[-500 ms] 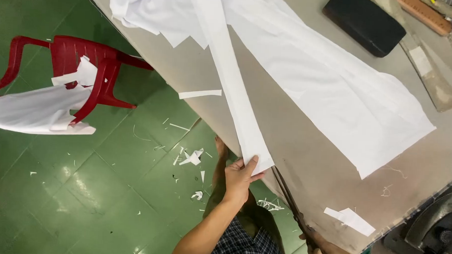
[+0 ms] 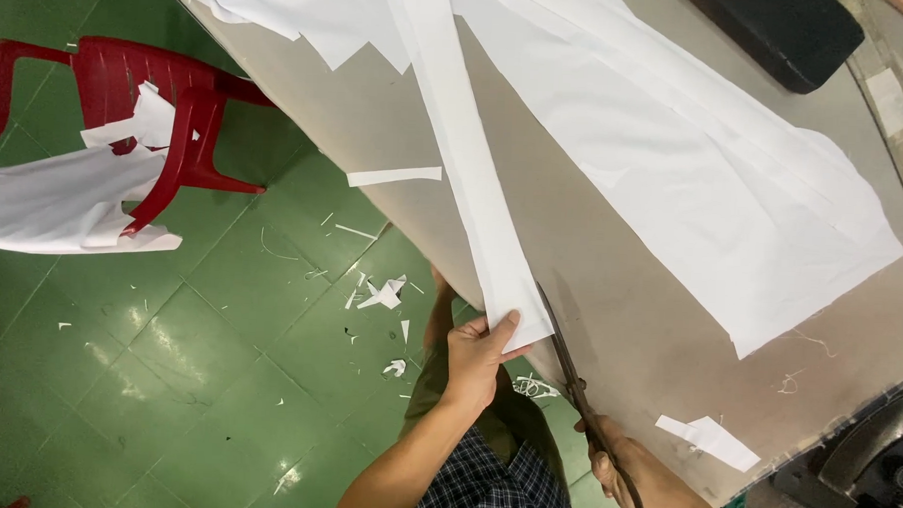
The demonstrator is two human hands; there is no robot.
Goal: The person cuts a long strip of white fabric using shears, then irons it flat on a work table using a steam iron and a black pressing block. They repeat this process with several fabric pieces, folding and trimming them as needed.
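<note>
Left hand (image 2: 480,357), forearm rising from the lower edge of the view, pinches the near end of a long white fabric strip (image 2: 465,154) between thumb and fingers, holding it at the table edge. Right hand (image 2: 632,473), low at the frame's bottom, is closed around the handles of one pair of dark scissors (image 2: 572,380), whose blades point up along the strip's right edge. The strip runs away across one grey table (image 2: 610,290), beside one broad white fabric sheet (image 2: 715,163). Two small white offcuts (image 2: 707,440) lie on the table. One red plastic chair (image 2: 147,93), draped with white cloth (image 2: 53,200), stands on the green floor (image 2: 167,374) among scattered scraps.
</note>
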